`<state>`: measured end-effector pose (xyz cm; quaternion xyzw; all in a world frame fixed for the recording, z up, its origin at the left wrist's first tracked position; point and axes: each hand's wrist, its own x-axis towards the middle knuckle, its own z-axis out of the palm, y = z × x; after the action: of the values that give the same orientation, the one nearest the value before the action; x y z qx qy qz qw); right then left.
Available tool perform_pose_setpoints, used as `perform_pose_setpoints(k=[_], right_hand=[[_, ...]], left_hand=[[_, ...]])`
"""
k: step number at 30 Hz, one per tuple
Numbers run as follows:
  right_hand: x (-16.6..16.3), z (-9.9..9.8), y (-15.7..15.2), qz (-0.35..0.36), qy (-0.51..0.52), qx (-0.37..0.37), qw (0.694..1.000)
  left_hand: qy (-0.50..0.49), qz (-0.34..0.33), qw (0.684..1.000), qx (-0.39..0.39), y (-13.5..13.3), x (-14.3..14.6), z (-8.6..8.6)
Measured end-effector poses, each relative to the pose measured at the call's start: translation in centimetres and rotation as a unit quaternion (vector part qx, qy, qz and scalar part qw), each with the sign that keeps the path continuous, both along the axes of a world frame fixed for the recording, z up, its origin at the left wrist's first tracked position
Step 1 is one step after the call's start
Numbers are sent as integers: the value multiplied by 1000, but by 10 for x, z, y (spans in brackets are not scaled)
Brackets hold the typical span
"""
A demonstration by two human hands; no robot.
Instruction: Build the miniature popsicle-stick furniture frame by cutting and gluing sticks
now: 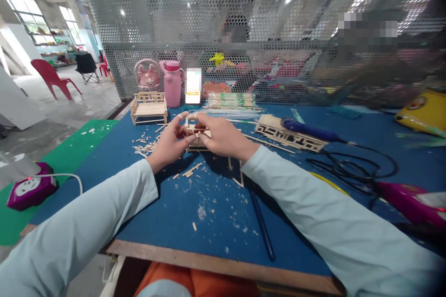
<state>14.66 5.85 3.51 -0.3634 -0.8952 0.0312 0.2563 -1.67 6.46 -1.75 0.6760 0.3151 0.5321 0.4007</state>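
A small frame of pale wooden sticks [198, 148] is at mid-table, partly hidden by my fingers. My left hand [174, 141] grips its left side, thumb and fingers bent inward. From the right, my right hand [223, 137] pinches the same frame with thumb and fingertips. The two thumbs come close together in front of it. A finished-looking miniature wooden bench [149, 109] stands behind on the left. Loose stick pieces [188, 171] and a heap of tiny offcuts [144, 144] lie around my left wrist. More thin sticks show under my right wrist.
On the right, a blue-handled corded tool [310, 130] rests on a wooden lattice panel [289, 134]. A dark blue rod [261, 222] lies near the front. Bundled sticks [232, 100], a lit phone [193, 86] and a pink bottle [172, 83] line the mesh screen. Purple power strips [33, 185] flank the table.
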Motion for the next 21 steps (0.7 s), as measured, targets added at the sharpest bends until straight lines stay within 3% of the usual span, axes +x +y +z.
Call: perform_pose_setpoints(k=[5, 15, 21], right_hand=[[-3, 2, -2, -15, 56, -36, 998], [-11, -1, -1, -21, 109, -18, 994], [-11, 0, -1, -22, 119, -32, 992]], left_hand=[[13, -7, 1000, 9, 0, -2, 2], [101, 30, 993, 62, -9, -6, 7], [12, 143, 989, 26, -20, -15, 15]])
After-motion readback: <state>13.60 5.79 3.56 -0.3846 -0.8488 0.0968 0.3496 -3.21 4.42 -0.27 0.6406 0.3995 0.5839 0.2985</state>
